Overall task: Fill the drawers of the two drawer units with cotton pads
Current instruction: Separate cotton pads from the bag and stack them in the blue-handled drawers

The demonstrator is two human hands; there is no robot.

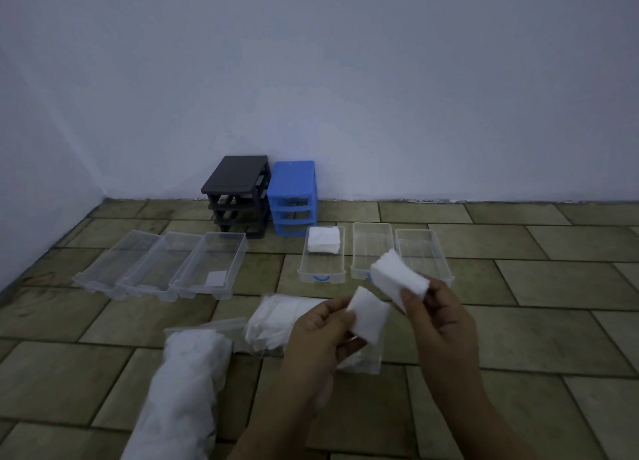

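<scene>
Hands were both busy: the left hand (320, 324) pinched a small stack of cotton pads (368, 318), and the right hand (434, 312) gripped a thicker stack (397, 278) just above and to the right of it. Beyond the hands, three clear drawers sat on the tiled floor (518, 338); the nearest-left one (321, 276) already had pads (324, 240) at its far end, and the other two (371, 248) (423, 252) sat right of it. Three more drawers (166, 266) lay off to the left. Further back stood the black drawer unit (238, 200) and the blue drawer unit (293, 198), touching. Plastic bags of pads (273, 324) (186, 390) lay left of the left hand.
</scene>
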